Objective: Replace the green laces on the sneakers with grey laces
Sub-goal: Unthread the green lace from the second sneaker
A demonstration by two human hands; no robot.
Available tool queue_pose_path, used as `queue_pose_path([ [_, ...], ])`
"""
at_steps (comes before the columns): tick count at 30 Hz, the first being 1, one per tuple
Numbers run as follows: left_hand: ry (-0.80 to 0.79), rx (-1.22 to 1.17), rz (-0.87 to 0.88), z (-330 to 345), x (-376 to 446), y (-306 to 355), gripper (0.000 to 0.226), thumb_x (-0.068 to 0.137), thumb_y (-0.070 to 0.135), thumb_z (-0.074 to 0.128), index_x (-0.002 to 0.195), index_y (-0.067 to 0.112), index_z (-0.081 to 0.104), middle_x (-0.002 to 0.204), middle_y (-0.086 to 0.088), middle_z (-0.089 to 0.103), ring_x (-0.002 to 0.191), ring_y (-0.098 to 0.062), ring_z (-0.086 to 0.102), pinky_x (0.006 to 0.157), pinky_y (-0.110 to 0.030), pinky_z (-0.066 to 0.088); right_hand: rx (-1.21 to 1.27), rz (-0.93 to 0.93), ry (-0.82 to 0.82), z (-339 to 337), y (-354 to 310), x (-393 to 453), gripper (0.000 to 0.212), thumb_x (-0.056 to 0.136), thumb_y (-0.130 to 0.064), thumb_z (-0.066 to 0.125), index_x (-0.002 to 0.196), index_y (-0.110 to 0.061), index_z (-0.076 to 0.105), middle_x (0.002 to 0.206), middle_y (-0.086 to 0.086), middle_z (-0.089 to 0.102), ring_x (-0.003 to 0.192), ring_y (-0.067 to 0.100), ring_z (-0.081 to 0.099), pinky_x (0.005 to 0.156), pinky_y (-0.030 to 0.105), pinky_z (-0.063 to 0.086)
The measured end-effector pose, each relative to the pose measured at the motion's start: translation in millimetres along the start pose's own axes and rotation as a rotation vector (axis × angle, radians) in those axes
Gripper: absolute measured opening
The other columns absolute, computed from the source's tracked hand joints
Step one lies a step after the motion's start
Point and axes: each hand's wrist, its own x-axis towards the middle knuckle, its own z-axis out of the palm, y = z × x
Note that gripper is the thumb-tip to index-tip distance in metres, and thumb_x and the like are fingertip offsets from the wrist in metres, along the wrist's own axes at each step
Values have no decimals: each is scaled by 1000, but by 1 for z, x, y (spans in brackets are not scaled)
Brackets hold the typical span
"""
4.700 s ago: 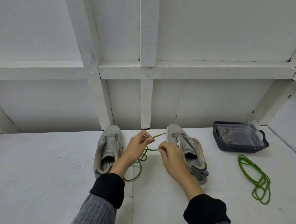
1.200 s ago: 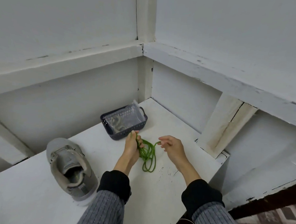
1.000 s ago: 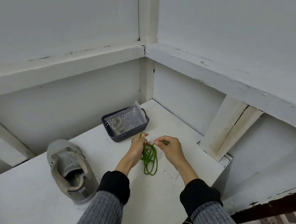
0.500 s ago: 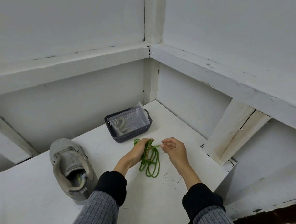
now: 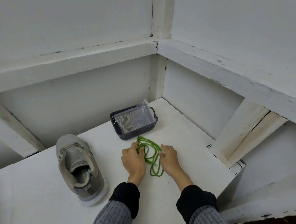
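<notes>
- The green laces (image 5: pixel 150 153) lie in a loose bundle of loops on the white surface (image 5: pixel 185 138), just in front of the dark basket (image 5: pixel 138 130) and between the two hands
- The left hand (image 5: pixel 133 160) rests palm down at the left side of the bundle; its fingertips curl into the upper loops and pinch green strands there
- The right hand (image 5: pixel 169 157) lies palm down on the right side of the bundle, fingers loosely bent and touching the outer loop; whether this grip actually closes on a strand I cannot tell
- One grey sneaker (image 5: pixel 79 166) stands on the surface to the left of the hands, well apart from the laces, heel toward the camera, with no lace in its eyelets
- The basket sits near the back corner of the surface and holds a clear plastic bag (image 5: pixel 135 115) with pale grey laces (image 5: pixel 126 123) coiled inside
- Both forearms wear black cuffs over grey ribbed sleeves (image 5: pixel 113 214)
</notes>
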Motion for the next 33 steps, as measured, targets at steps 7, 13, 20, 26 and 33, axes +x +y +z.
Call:
queue_pose_path([
  [7,-52,-96,-106,-9,8,10,11,88,21,70,79,15,70,87,1,63,75,-18,61,64,-29,42,16,-96,-134,12,-8,-1,47,103,-15,38,149,-11,30,149,4,32,134,22,23,114,30,20],
  [13,-372,-56,-215,-13,27,20,13,85,10,68,76,11,77,76,-9,70,76,-26,63,60,-23,42,80,-128,-164,16,-9,-2,51,97,-21,49,146,-18,36,147,-1,37,133,17,24,116,37,24],
  [20,-379,16,-180,-20,33,9,10,84,10,70,85,17,77,86,-1,68,84,-18,61,76,-28,50,94,-119,-143,20,-4,1,52,95,-24,53,145,-16,40,143,-2,42,134,18,28,114,38,28],
  [26,-332,-317,-454,-23,27,5,20,87,-4,61,71,6,66,88,-16,70,75,-27,70,66,-33,61,112,-116,-107,25,-7,0,48,88,-38,52,133,-23,52,130,-3,53,123,18,41,106,42,40],
  [33,-381,-127,-271,-54,42,-7,29,90,-6,47,108,1,69,103,-14,68,97,-27,63,77,-27,51,-287,-140,-49,35,-17,-5,86,85,-65,52,150,-16,23,149,2,31,134,24,26,112,38,24],
])
